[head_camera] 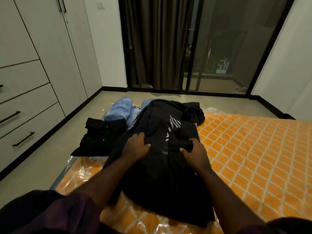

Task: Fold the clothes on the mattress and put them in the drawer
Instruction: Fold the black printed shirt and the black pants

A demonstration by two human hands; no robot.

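At frame centre, the dark shirt (162,149) is being bunched on the mattress (244,149) by the left hand (136,147) and right hand (194,149), fingers curled into cloth. Soft and limp, it is probably best taken at its edges.

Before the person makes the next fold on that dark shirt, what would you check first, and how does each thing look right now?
1. Both hands on the dark shirt: ok, left hand and right hand grip it.
2. Shirt spread flat: not ok, far end bunched.
3. Free space on the orange mattress: ok, to the right.
4. Black garment and blue clothes kept apart: not ok, shirt overlaps them.
5. Drawer open: not ok, shut.
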